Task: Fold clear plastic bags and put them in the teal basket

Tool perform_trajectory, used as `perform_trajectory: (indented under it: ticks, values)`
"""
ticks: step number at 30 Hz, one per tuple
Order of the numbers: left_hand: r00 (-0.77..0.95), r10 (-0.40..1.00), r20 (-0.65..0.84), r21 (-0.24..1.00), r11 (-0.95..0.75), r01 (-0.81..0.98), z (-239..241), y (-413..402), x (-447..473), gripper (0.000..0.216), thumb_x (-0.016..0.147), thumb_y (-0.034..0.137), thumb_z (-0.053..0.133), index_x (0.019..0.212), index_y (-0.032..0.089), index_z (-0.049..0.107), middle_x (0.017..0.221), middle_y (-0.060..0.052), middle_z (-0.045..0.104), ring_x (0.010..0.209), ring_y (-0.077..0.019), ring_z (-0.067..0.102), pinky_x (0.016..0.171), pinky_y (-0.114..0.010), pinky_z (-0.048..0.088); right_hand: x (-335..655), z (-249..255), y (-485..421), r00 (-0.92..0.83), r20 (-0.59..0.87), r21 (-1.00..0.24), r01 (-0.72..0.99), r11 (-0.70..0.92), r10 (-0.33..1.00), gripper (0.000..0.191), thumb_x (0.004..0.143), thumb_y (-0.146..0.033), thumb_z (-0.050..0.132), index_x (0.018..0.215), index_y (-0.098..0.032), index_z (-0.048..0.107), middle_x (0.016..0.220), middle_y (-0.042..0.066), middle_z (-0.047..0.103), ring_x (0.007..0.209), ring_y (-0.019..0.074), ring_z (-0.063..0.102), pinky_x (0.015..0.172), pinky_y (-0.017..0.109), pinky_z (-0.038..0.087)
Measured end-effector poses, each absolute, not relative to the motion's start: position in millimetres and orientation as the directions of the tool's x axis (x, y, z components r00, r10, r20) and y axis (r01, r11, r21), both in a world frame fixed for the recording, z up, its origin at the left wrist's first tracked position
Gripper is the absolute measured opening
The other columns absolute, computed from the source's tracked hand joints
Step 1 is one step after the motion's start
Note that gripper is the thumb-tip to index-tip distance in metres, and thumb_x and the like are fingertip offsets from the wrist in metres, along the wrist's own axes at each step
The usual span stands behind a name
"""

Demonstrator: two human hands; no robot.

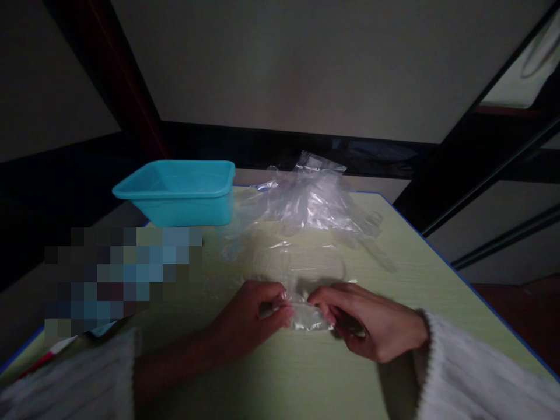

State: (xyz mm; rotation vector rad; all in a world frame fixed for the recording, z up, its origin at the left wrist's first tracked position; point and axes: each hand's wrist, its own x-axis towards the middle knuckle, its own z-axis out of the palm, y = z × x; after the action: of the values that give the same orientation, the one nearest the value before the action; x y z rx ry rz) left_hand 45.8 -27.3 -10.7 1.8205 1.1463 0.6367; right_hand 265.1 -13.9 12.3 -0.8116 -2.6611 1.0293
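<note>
My left hand (254,318) and my right hand (371,324) meet at the near middle of a pale green table (437,291). Both pinch a small crumpled piece of clear plastic film (306,315) between their fingertips. The film is bunched and lies just above the tabletop. Both forearms wear white knitted sleeves. Beyond the hands, a larger heap of clear plastic bags (310,201) lies on the table, with loose thin sheets spreading toward the hands.
A turquoise plastic basin (179,192) stands at the far left of the table. A blurred-out patch covers the table's left side. The table has a blue edge, with dark frames and a wall behind. The room is dim.
</note>
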Motion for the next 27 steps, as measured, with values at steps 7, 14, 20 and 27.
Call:
perform_trajectory:
  ticks: [7, 14, 20, 27]
  values:
    - [0.455, 0.89, 0.0, 0.882, -0.214, 0.42, -7, -27, 46, 0.02, 0.074, 0.023, 0.051, 0.058, 0.015, 0.06, 0.055, 0.002, 0.061, 0.056, -0.0121, 0.054, 0.056, -0.021, 0.036, 262, 8, -6, -0.854, -0.075, -0.826, 0.343, 0.448, 0.515, 0.052, 0.049, 0.005, 0.042, 0.097, -0.016, 0.045, 0.072, -0.004, 0.046, 0.059, 0.0085, 0.045, 0.046, 0.018, 0.034]
    - [0.47, 0.882, 0.011, 0.907, -0.207, 0.367, -8, -25, 45, 0.026, 0.076, 0.026, 0.047, 0.057, 0.014, 0.06, 0.059, -0.003, 0.065, 0.06, -0.0149, 0.059, 0.06, -0.024, 0.041, 272, 14, -14, -0.823, -0.117, -0.742, 0.445, 0.501, 0.556, 0.057, 0.048, 0.006, 0.042, 0.101, -0.015, 0.045, 0.073, -0.003, 0.048, 0.06, 0.0098, 0.046, 0.048, 0.02, 0.033]
    - [0.421, 0.907, 0.004, 0.914, -0.174, 0.366, -7, -25, 45, 0.022, 0.074, 0.025, 0.048, 0.057, 0.015, 0.057, 0.056, -0.001, 0.062, 0.057, -0.013, 0.057, 0.057, -0.023, 0.04, 278, 19, -17, -0.803, -0.165, -0.651, 0.525, 0.548, 0.573, 0.058, 0.05, 0.006, 0.045, 0.104, -0.015, 0.044, 0.074, -0.003, 0.048, 0.06, 0.0095, 0.045, 0.054, 0.022, 0.036]
    - [0.326, 0.944, 0.053, 0.894, -0.191, 0.406, -12, -22, 44, 0.011, 0.07, 0.018, 0.05, 0.06, 0.016, 0.053, 0.056, 0.003, 0.053, 0.054, -0.01, 0.049, 0.051, -0.02, 0.037, 282, 22, -18, -0.789, -0.17, -0.635, 0.545, 0.547, 0.59, 0.061, 0.054, 0.006, 0.046, 0.11, -0.016, 0.042, 0.076, -0.002, 0.051, 0.062, 0.0101, 0.048, 0.054, 0.021, 0.037]
